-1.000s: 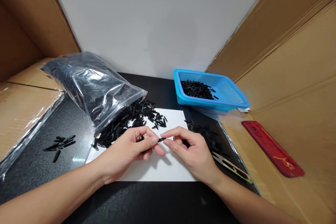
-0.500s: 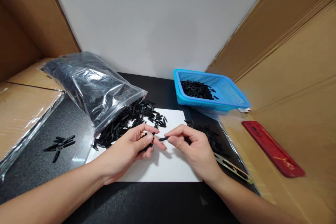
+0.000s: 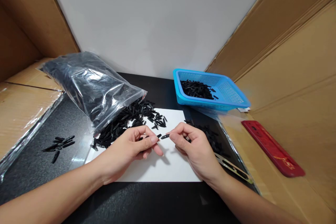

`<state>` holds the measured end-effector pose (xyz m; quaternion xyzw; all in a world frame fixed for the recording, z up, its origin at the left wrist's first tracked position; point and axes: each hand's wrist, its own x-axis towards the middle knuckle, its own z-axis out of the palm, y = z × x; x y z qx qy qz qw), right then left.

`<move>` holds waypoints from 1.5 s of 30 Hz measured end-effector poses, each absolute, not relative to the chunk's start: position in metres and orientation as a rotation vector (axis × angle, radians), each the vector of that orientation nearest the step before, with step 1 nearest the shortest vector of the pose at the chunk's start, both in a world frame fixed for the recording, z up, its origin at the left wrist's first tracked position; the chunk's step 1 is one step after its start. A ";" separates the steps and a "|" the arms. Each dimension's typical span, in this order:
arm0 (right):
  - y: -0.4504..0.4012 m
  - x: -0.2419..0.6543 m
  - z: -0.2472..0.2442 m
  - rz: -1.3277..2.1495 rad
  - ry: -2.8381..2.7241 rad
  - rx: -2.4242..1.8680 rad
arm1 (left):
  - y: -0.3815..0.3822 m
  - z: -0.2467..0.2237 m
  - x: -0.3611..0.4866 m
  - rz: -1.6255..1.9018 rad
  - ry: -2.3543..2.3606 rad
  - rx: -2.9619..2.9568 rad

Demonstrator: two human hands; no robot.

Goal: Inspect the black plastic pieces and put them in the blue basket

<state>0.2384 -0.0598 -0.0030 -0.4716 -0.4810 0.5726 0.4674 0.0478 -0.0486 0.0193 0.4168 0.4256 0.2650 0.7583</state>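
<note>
While a pale grey wall [image 3: 162, 24] rises behind the black tabletop [image 3: 147, 203], brown cardboard stands on either side, the left panel [image 3: 23, 10] and the right panel [image 3: 296, 77]. A white sheet [image 3: 157, 171] lies flat under the hands. On its far left part sits a loose pile [image 3: 112, 131] of slim black pieces, just beside a clear plastic bag [image 3: 89, 80] full of something dark. Farther left, a small cluster [image 3: 59, 144] rests directly on the tabletop. At the back right, a blue basket [image 3: 217, 105] holds more pieces [image 3: 195, 89]; nearer, a dark heap [image 3: 207, 134] lies beyond the right hand [image 3: 193, 140], with a slotted metal strip [image 3: 232, 168] by the wrist. A red object [image 3: 273, 148] lies on the cardboard at far right.

Above the sheet, the right hand pinches one black piece [image 3: 165, 136] (tiny pale marks show on it) between thumb and forefinger. The left hand [image 3: 133, 143] is loosely curled around several black slivers [image 3: 159, 135], thumb over the fingers; one tip points toward the pinched piece, though whether they touch is hard to tell.
</note>
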 end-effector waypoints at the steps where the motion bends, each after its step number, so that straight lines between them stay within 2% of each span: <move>1: -0.060 0.239 -0.002 1.495 -1.102 -1.099 | -0.048 0.019 0.048 0.575 0.937 0.907; 6: -0.057 0.240 0.001 1.772 -0.929 -0.870 | -0.049 0.020 0.048 0.557 0.946 0.924; 14: -0.061 0.239 -0.004 1.167 -1.566 -1.175 | -0.049 0.019 0.048 0.534 0.907 0.975; 24: -0.059 0.239 0.000 1.153 -1.472 -1.261 | -0.052 0.020 0.047 0.593 0.925 0.753; 37: -0.059 0.240 0.003 1.187 -1.416 -1.249 | -0.051 0.018 0.047 0.546 0.894 0.861; 40: -0.059 0.240 0.001 1.258 -1.348 -1.212 | -0.048 0.017 0.048 0.564 0.923 0.896; 45: -0.059 0.240 0.000 1.742 -0.959 -0.936 | -0.047 0.017 0.047 0.606 0.967 0.867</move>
